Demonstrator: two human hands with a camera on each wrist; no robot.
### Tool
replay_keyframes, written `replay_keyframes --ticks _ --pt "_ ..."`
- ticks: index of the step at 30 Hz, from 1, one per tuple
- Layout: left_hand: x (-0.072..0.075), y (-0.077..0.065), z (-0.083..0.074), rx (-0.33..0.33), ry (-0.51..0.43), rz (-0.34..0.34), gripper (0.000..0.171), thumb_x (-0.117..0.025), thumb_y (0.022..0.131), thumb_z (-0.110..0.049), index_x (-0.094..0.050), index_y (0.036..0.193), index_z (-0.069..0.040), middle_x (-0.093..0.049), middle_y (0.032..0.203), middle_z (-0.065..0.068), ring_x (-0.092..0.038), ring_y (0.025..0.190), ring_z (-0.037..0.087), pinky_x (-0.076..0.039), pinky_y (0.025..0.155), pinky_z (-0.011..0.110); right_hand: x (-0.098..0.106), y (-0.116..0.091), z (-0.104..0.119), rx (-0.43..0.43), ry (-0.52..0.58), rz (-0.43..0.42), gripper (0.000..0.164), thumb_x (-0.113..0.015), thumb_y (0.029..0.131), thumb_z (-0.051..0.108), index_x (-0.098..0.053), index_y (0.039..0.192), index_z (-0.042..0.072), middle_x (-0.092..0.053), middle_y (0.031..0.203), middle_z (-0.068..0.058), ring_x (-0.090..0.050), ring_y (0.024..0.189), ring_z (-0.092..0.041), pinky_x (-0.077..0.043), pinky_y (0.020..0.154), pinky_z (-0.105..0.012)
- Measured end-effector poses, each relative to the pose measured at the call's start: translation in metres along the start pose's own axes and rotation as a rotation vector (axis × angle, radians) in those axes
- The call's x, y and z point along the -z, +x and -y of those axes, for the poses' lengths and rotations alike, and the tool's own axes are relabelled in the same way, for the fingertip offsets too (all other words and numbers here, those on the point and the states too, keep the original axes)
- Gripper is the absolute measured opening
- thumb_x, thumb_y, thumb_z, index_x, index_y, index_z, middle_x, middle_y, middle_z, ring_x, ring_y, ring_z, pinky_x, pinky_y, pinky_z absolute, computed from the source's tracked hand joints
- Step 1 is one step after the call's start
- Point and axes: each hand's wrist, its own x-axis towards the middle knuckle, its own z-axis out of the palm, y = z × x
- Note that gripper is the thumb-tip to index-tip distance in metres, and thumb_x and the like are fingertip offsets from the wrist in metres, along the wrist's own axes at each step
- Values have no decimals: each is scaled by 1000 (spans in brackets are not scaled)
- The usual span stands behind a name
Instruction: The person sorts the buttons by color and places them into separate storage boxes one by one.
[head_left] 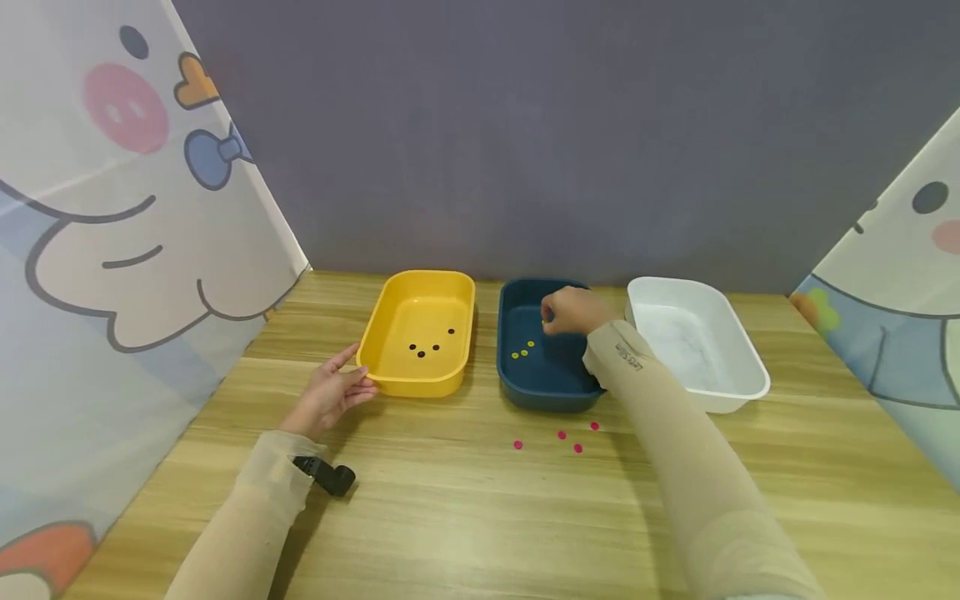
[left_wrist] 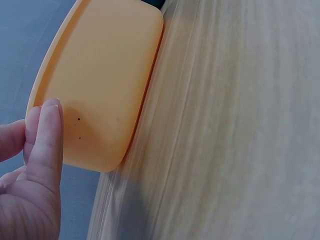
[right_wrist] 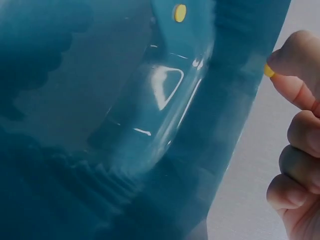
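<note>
Over the dark blue tray (head_left: pixel 551 379) my right hand (head_left: pixel 573 311) pinches a small yellow button (right_wrist: pixel 269 70) between thumb and index finger, the other fingers curled in. Several more yellow buttons (head_left: pixel 524 352) lie on that tray's floor; one yellow button (right_wrist: pixel 180 13) shows in the right wrist view. My left hand (head_left: pixel 330 396) touches the near left corner of the yellow tray (head_left: pixel 416 387), its fingers fairly straight at the rim and outer wall. Inside the yellow tray are several black buttons (head_left: pixel 422 354).
A white tray (head_left: pixel 731 396) stands to the right, partly behind the right sleeve. Several pink buttons (head_left: pixel 562 435) lie on the wooden table (head_left: pixel 450 517) in front of the blue tray. A grey wall (head_left: pixel 480 142) rises behind the trays. A black wrist device (head_left: pixel 326 475) is on my left wrist.
</note>
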Motion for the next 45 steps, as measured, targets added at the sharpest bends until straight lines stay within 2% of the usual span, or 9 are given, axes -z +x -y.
replay_keyframes --ticks 7,18,24,29,33,36,38,41,45 --pt "-1 0 0 3 8 17 67 -42 100 2 -6 155 -10 -65 70 4 -67 62 12 -59 69 25 -2 -3 3 -22 -48 28 12 -68 81 21 -68 89 11 -62 79 -2 -53 70 -20 -50 65 -38" --pt "-7 3 5 8 11 33 67 -42 100 3 -6 155 -10 -65 69 4 -67 61 12 -59 67 24 -21 -5 -4 -7 -105 16 8 -70 78 18 -68 84 14 -64 80 -1 -56 69 -19 -52 64 -38" --pt "-9 3 3 3 20 42 67 -43 100 2 -6 155 -10 -65 70 4 -67 62 12 -59 68 25 -15 -7 -2 -40 -70 25 15 -71 82 21 -71 93 11 -66 84 -3 -58 73 -20 -54 67 -40" --pt "-9 2 -1 -6 19 43 66 -42 100 2 -7 155 -10 -65 69 4 -67 62 11 -59 68 24 -1 -3 7 -32 -12 -8 20 -69 85 22 -71 101 10 -68 90 -3 -60 76 -20 -54 70 -40" --pt "-7 1 -2 -3 22 40 66 -41 101 2 -6 155 -11 -65 70 3 -67 63 11 -59 69 24 16 -2 19 12 103 -32 22 -68 87 20 -72 104 7 -68 90 -3 -57 73 -18 -53 73 -39" --pt "-4 0 -2 -4 15 41 66 -40 101 2 -5 155 -11 -65 71 4 -67 64 11 -59 70 24 29 -7 31 68 219 -30 23 -68 87 17 -72 104 3 -62 74 -2 -49 63 -16 -48 65 -33" --pt "-3 0 -1 -7 10 43 67 -41 100 2 -4 155 -11 -64 72 4 -67 64 12 -59 71 24 38 -15 41 112 256 -33 22 -69 86 16 -72 103 2 -55 64 0 -43 58 -14 -43 57 -29" --pt "-1 -1 -2 -8 3 39 68 -41 100 2 -3 154 -11 -64 72 4 -67 65 11 -59 72 25 47 -34 57 205 224 -43 20 -72 85 17 -72 99 3 -47 57 4 -39 52 -9 -41 53 -24" --pt "1 -1 -1 8 3 25 68 -41 100 2 -2 155 -12 -64 72 4 -67 65 11 -59 72 25 48 -66 74 330 68 -45 19 -75 83 20 -73 98 8 -48 56 9 -38 50 -5 -42 51 -21"
